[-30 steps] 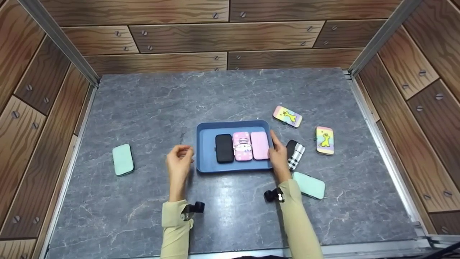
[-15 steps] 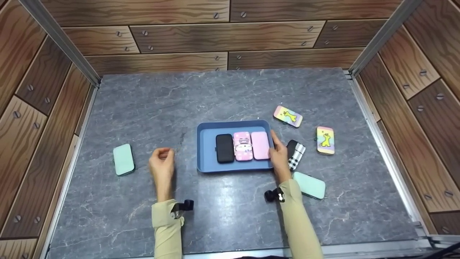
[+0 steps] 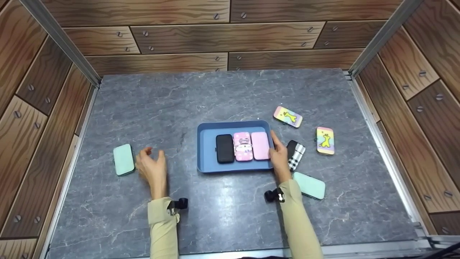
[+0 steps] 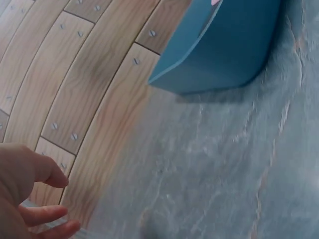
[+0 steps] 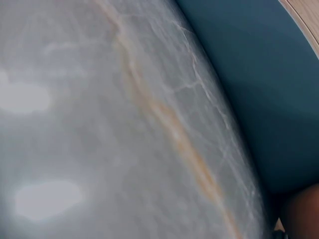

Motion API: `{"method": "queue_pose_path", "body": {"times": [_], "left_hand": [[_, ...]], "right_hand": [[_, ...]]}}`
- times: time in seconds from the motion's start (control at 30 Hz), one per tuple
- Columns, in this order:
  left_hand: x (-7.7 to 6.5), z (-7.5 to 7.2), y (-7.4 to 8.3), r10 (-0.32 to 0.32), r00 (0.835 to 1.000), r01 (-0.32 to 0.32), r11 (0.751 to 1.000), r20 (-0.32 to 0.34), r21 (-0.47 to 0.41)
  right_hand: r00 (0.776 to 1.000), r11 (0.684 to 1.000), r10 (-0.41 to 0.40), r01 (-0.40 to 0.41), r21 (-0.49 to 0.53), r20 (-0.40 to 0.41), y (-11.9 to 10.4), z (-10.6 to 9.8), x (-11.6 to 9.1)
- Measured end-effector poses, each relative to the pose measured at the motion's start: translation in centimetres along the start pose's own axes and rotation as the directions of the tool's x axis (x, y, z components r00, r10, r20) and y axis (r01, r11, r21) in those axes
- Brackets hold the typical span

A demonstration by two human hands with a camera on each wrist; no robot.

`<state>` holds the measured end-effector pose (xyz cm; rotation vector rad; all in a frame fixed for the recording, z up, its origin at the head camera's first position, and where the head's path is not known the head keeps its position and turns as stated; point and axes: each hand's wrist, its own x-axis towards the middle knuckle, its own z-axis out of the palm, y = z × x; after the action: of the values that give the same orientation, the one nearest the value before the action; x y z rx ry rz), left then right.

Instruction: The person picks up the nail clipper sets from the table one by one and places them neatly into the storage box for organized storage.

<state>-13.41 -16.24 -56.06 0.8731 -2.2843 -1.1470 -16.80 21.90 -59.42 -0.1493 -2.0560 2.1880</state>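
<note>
My left hand [image 3: 152,171] hovers beside a mint-green clasp case [image 3: 123,159], at its right. Its thumb and fingers are spread apart with nothing between them; the left wrist view also shows bare fingers [image 4: 50,172]. At the right end of a blue tray [image 3: 206,166], my right hand [image 3: 279,158] grips the wall, thumb at the rim and fingers along the outside. Inside the tray lie a black case [image 3: 225,148], a pink patterned case [image 3: 243,146] and a plain pink case [image 3: 260,145], side by side. Only a blurred bit of the hand shows in the right wrist view.
Right of the tray lie two giraffe-print cases [image 3: 288,116], a black case with a checked band [image 3: 296,155], partly behind the right hand, and another mint-green case [image 3: 309,185]. Wood-patterned panels [image 3: 226,37] enclose the grey marbled table [image 3: 230,97] at the back and sides.
My left hand has moved left from beside the tray toward the mint-green case, and its fingers have spread from a closed-up pose. The right hand and tray stay put.
</note>
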Motion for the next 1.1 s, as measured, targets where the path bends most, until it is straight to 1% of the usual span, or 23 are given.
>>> {"method": "queue_pose_path", "body": {"times": [0.07, 0.27, 0.33, 0.43, 0.53, 0.67, 0.83, 0.97, 1.1], "left_hand": [[0.3, 0.0, -0.4, 0.004, 1.0, -0.004, 1.0, -0.02, 0.012], [0.9, -0.1, -1.4, 0.034, 0.996, -0.027, 0.996, -0.077, 0.08], [1.1, -0.1, -1.7, 0.04, 0.994, -0.03, 0.994, -0.097, 0.1], [1.3, -0.2, -2.2, 0.042, 0.992, -0.027, 0.993, -0.123, 0.118], [1.6, -0.2, -2.7, 0.044, 0.988, -0.024, 0.991, -0.148, 0.13], [2.0, -0.1, -3.4, 0.049, 0.983, -0.021, 0.987, -0.177, 0.156], [2.5, -0.3, -4.1, 0.046, 0.981, -0.012, 0.984, -0.188, 0.179], [2.9, -0.7, -4.6, 0.032, 0.98, 0.003, 0.984, -0.196, 0.176], [3.3, -1.0, -5.2, 0.006, 0.984, 0.025, 0.984, -0.177, 0.174]], "right_hand": [[1.0, 1.0, -0.002, 0.002, -0.012, 0.008, -0.6, 0.1, -0.2], [1.0, 1.0, 0.014, -0.014, -0.014, 0.005, -0.8, 0.1, -0.4], [1.0, 1.0, 0.022, -0.022, -0.006, 0.004, -0.4, 0.1, -0.2], [1.0, 1.0, 0.024, -0.024, -0.011, -0.004, 0.8, -0.1, 0.1], [1.0, 0.999, 0.03, -0.03, -0.014, -0.005, 0.6, -0.1, 0.0], [0.999, 0.999, 0.039, -0.039, -0.006, 0.005, -0.8, 0.1, -0.3], [0.999, 0.999, 0.034, -0.034, -0.016, -0.003, -0.7, 0.2, -0.3], [0.999, 0.999, 0.036, -0.036, -0.026, 0.001, -0.7, 0.2, -0.3], [0.999, 0.999, 0.034, -0.034, -0.038, -0.002, -0.2, 0.0, -0.2]]}}
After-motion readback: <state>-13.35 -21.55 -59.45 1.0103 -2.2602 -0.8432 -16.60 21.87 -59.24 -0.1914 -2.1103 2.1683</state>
